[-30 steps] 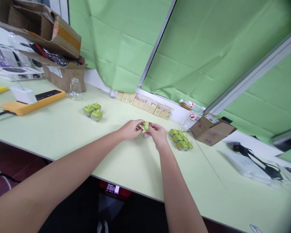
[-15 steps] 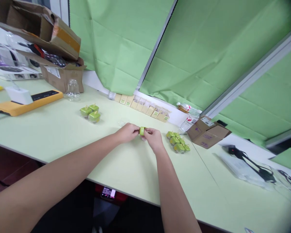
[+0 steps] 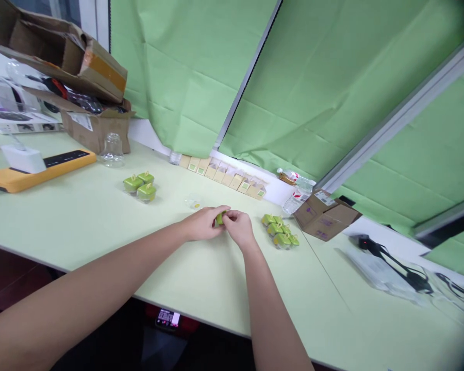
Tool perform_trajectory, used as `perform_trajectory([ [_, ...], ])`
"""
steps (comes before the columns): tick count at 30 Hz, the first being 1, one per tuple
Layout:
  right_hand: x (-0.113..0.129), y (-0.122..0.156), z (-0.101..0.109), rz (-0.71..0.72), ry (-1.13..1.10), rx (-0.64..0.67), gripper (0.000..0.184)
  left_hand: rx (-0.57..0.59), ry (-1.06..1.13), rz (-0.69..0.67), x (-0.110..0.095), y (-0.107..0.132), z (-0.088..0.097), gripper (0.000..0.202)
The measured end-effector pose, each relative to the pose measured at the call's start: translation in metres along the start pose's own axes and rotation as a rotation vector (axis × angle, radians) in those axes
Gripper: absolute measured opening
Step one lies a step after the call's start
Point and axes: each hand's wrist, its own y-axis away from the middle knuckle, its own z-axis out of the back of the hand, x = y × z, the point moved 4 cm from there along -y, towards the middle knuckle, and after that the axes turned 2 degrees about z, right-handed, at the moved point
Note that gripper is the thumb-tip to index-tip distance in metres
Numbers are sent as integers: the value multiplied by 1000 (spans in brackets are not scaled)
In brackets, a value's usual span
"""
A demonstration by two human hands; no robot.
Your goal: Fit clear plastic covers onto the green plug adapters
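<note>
Between my two hands, over the middle of the table, is a small green lid (image 3: 219, 219), mostly covered by fingers. My left hand (image 3: 203, 223) is closed around its left side. From the right, the fingertips of my right hand (image 3: 237, 226) pinch it. A clear plastic cup (image 3: 193, 201) with a yellow spot lies just beyond my left hand. To the left stand 3 clear containers with green lids (image 3: 146, 192). Several more green-lidded containers (image 3: 281, 239) are grouped right of my right hand.
Small tan boxes (image 3: 228, 178) line the table's back edge. A cardboard box (image 3: 325, 216) and plastic bottles (image 3: 295, 199) stand at right. On the left are an orange power strip (image 3: 67, 162), a clear jar (image 3: 112, 150) and stacked cartons (image 3: 96, 131). Cables (image 3: 398, 268) lie far right.
The green lid has turned and is now more covered by my left hand, which has closed further around it. The clear cup beyond shows more. The whole view has shifted slightly.
</note>
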Motion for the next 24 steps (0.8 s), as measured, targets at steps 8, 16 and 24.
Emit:
perform_trajectory([
  [8, 8, -1, -1, 163, 134, -87, 18, -29, 80, 2, 4, -7, 4, 49],
  [16, 4, -1, -1, 160, 115, -102, 22, -47, 60, 13, 5, -7, 5, 50],
  [24, 4, -1, 15, 94, 1, -217, 22, -123, 6, 88, 19, -7, 7, 50],
])
